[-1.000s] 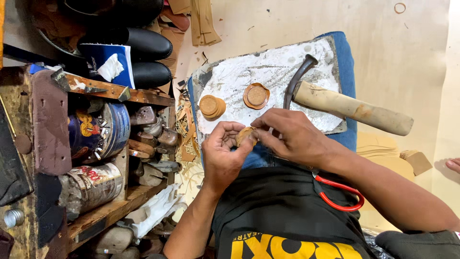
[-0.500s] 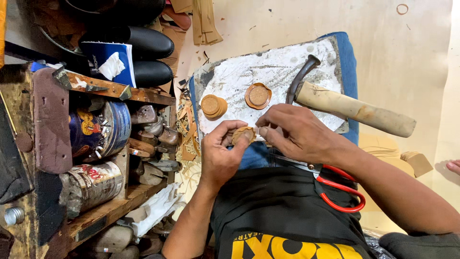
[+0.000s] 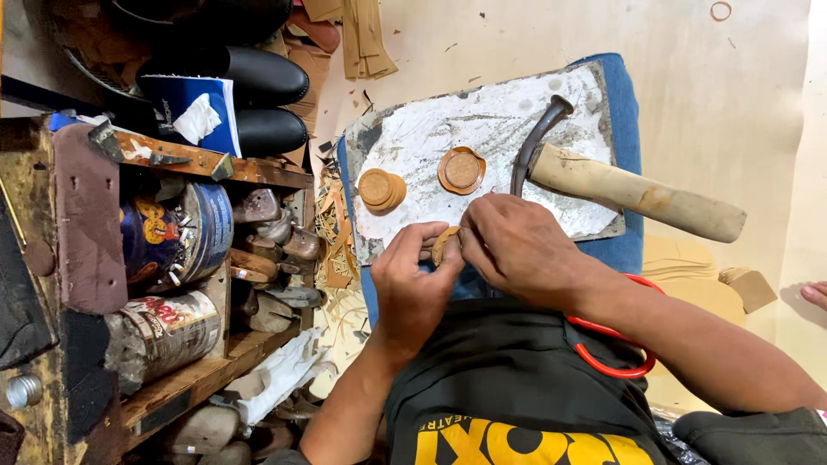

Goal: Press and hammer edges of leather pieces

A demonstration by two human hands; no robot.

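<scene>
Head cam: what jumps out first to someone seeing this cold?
Dead centre, the left hand and right hand pinch a small tan leather piece between them. Just beyond lies a scuffed white work slab with a stack of round leather discs, a single disc, and a big wooden-handled hammer across its right side. At left, a cluttered wooden shelf holds worn tins.

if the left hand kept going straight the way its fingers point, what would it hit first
Probably the stack of round leather discs on the white slab, just beyond the left hand; depth is hard to judge.
</scene>
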